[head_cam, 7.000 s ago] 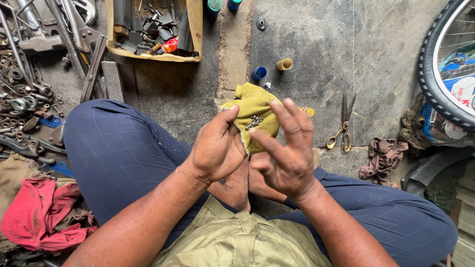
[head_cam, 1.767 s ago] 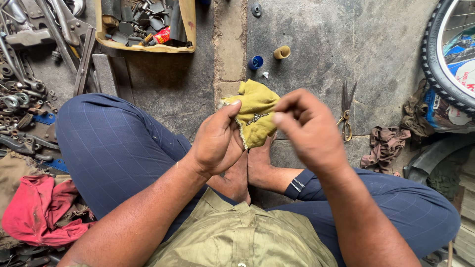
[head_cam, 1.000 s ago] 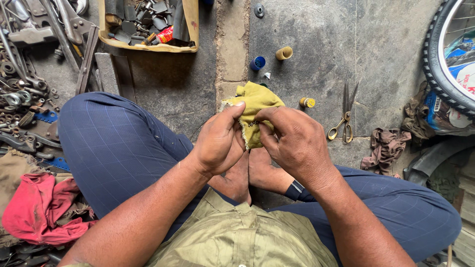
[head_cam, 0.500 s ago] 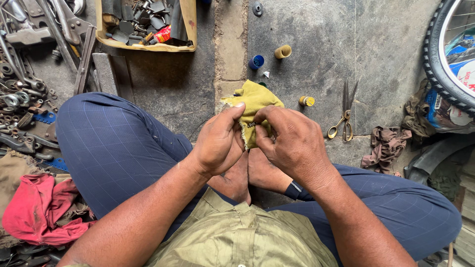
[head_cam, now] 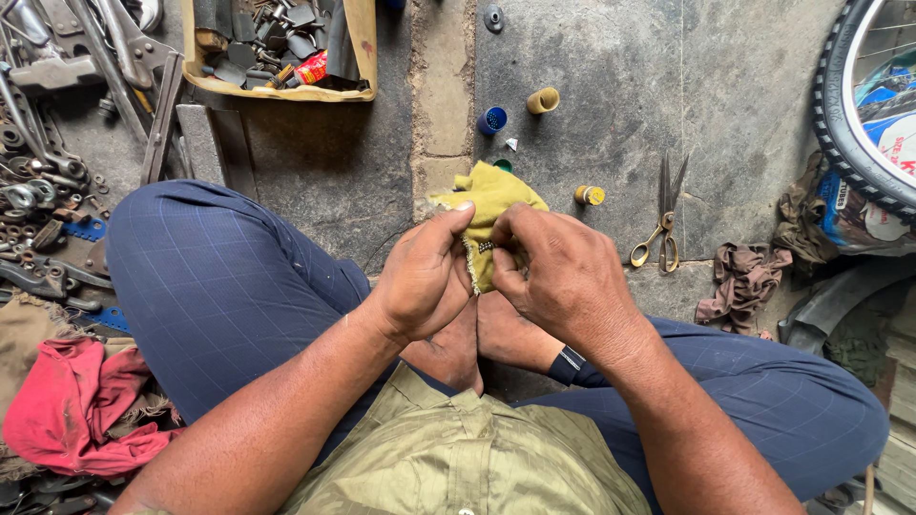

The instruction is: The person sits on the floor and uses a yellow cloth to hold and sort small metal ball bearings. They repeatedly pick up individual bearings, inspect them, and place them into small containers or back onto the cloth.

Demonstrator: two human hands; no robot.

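Left hand (head_cam: pixel 425 277) and right hand (head_cam: pixel 558 272) both pinched shut on yellow cloth (head_cam: pixel 487 205) above crossed feet, centre frame. Scissors (head_cam: pixel 660 215) at 3 o'clock, small caps at 12; bare stone floor (head_cam: pixel 611 143) between.

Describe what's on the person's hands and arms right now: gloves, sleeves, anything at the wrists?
No gloves: the left hand and right hand are bare, fingernails short. Both forearms are uncovered up to the bottom edge of the picture, with no sleeve cuffs in view. No watch, band or ring shows on either.
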